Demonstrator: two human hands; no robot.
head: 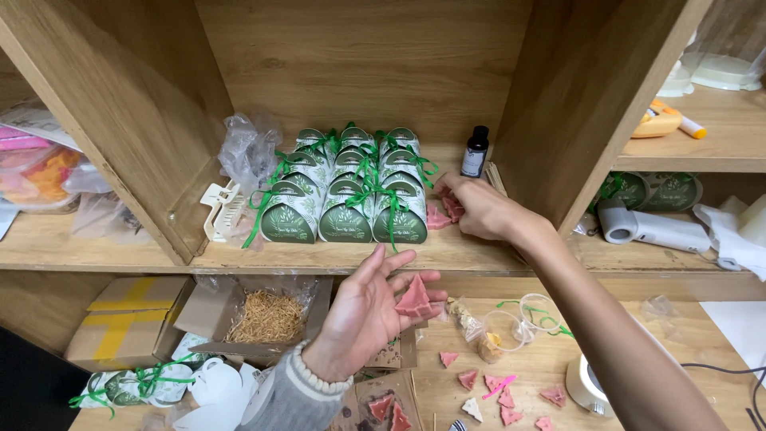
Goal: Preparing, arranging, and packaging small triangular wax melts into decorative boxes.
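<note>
- Head view: left hand (363,315) lies palm-up, cradling pink triangular pieces (416,299) on loosely curled fingers.
- Right hand (479,209) pinches more pink pieces (444,212) on the shelf (479,254), just beside green ribboned gift boxes (345,191).
- Loose pieces lie scattered on the surface (638,335) below.

gift boxes (345,182): rear rows hidden | right forearm: cut off

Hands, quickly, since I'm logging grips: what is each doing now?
Left hand: open, a pink triangular piece resting on its fingers.
Right hand: closed on pink pieces on the shelf.
</note>
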